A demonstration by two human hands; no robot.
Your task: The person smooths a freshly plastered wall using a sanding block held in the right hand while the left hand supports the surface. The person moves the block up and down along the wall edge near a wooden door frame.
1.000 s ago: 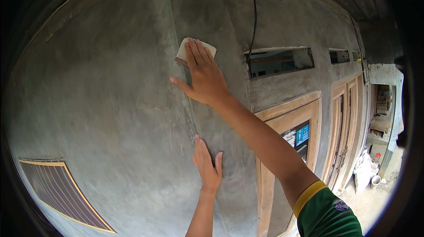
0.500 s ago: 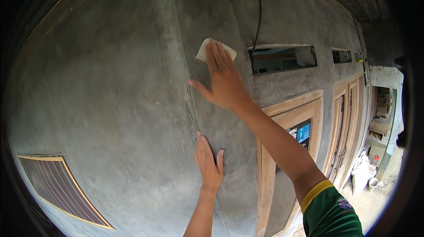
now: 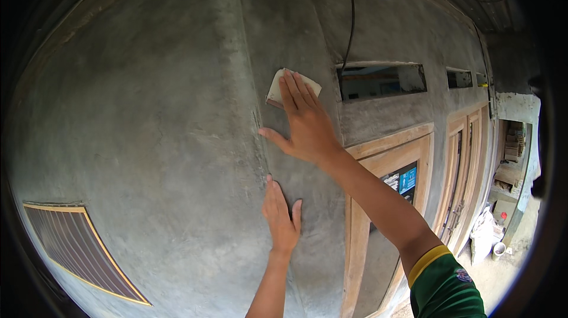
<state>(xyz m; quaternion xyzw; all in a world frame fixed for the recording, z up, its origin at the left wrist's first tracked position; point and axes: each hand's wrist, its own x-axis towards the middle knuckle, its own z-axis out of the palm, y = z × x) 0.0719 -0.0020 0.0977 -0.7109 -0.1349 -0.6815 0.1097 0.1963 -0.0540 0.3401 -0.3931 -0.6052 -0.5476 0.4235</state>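
Note:
A grey plastered wall [image 3: 160, 116] fills most of the view, with a vertical ridge running down its middle. Under the stretched fingers of my right hand [image 3: 305, 116] lies a folded piece of sandpaper [image 3: 278, 89], cream on its back with a brownish edge, held flat to the wall just right of the ridge. The thumb of that hand points left, its tip by the ridge. Lower down, my left hand [image 3: 279, 217] rests on the wall with fingers extended upward and thumb apart, holding nothing.
Right of my hands are a narrow vent opening [image 3: 384, 83] and wooden door or window frames [image 3: 355, 229]. A black cable [image 3: 351, 16] hangs from above. At lower left is a striped panel with yellow edging [image 3: 83, 253]. A white sack [image 3: 482, 232] and a bucket [image 3: 499, 251] stand far right.
My right hand has slid down the wall with the sandpaper, nearer to my left hand. The left hand has stayed in place.

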